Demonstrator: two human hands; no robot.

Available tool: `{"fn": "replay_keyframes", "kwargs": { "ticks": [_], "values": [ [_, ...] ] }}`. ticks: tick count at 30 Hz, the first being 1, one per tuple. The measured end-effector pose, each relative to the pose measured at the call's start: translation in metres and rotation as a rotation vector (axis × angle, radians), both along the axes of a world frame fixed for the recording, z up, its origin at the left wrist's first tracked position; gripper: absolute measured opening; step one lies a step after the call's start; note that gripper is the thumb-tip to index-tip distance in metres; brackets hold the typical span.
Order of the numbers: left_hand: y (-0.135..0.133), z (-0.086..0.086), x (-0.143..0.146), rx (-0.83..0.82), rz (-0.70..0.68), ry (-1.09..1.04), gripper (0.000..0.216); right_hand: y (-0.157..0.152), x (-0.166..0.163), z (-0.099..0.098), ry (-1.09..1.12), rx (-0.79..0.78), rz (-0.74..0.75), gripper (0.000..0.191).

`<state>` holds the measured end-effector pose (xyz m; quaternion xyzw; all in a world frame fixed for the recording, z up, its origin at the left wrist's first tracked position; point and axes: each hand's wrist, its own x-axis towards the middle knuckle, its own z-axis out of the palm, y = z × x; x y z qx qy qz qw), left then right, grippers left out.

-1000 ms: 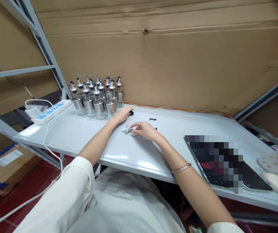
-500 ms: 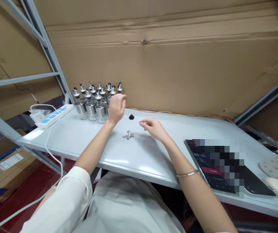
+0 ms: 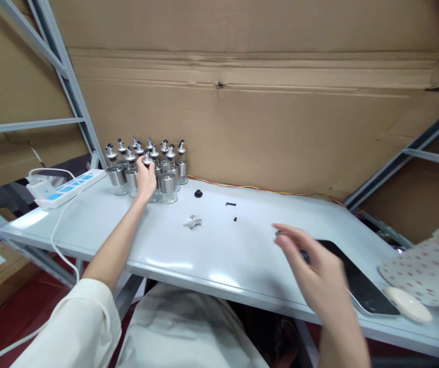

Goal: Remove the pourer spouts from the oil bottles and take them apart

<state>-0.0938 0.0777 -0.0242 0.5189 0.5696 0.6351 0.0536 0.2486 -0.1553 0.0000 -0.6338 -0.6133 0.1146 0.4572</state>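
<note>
My left hand (image 3: 146, 180) is closed around the upper part of an oil dispenser bottle (image 3: 147, 159) at the front of the group. Right of it stands an open bottle without a spout (image 3: 168, 185), glass with a steel sleeve. A silver pour spout (image 3: 193, 221) lies on its side on the table. Behind it are a black stopper (image 3: 198, 193), a small L-shaped black piece (image 3: 231, 204) and a tiny black piece (image 3: 235, 219). My right hand (image 3: 315, 266), blurred, hovers over the left edge of the phone-like device; a dark spot shows between thumb and forefinger.
Several more dispenser bottles (image 3: 117, 176) stand at the back left. A white power strip (image 3: 69, 190) with a cable lies beside them. The dark device (image 3: 365, 283), a cream mouse-like object (image 3: 409, 304) and a dotted cloth-like item (image 3: 422, 271) occupy the right. Thin wires run along the cardboard wall (image 3: 265, 133).
My left hand has moved left onto a bottle, uncovering the spoutless one. My right hand has swung right toward the device, revealing the two small black pieces. The view has shifted slightly.
</note>
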Motion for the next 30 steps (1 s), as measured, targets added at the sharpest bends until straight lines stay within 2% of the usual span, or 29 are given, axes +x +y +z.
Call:
{"fn": "replay_keyframes", "kwargs": {
  "ticks": [2,4,7,9,12,14,18,20,23,30],
  "values": [
    [-0.004,0.002,0.002,0.007,0.048,0.001,0.034,-0.013,0.033,-0.005,0.011,0.028,-0.273,0.048],
    [-0.014,0.009,0.007,0.066,0.108,0.001,0.036,-0.02,0.063,-0.012,-0.026,0.003,-0.485,0.05],
    [-0.04,0.029,0.019,0.214,0.091,0.041,0.04,-0.02,0.094,-0.023,-0.154,-0.163,-0.638,0.053],
    [-0.065,0.042,0.031,0.273,-0.01,0.078,0.044,-0.016,0.105,-0.033,-0.177,-0.296,-0.63,0.057],
    [-0.108,0.052,0.058,0.241,-0.223,0.109,0.045,-0.009,0.11,-0.049,-0.178,-0.465,-0.617,0.058],
    [-0.135,0.048,0.079,0.171,-0.374,0.083,0.042,-0.007,0.11,-0.056,-0.181,-0.513,-0.616,0.057],
    [-0.171,0.024,0.119,0.052,-0.607,0.094,0.033,-0.015,0.113,-0.06,-0.172,-0.375,-0.666,0.056],
    [-0.177,0.013,0.133,0.05,-0.689,0.124,0.03,-0.02,0.12,-0.059,-0.16,-0.331,-0.662,0.054],
    [-0.175,0.003,0.144,0.056,-0.738,0.08,0.03,-0.017,0.132,-0.053,-0.103,-0.326,-0.533,0.05],
    [-0.163,0.0,0.149,0.032,-0.777,-0.018,0.033,0.026,0.149,-0.019,-0.062,-0.464,-0.281,0.051]
  ]
}}
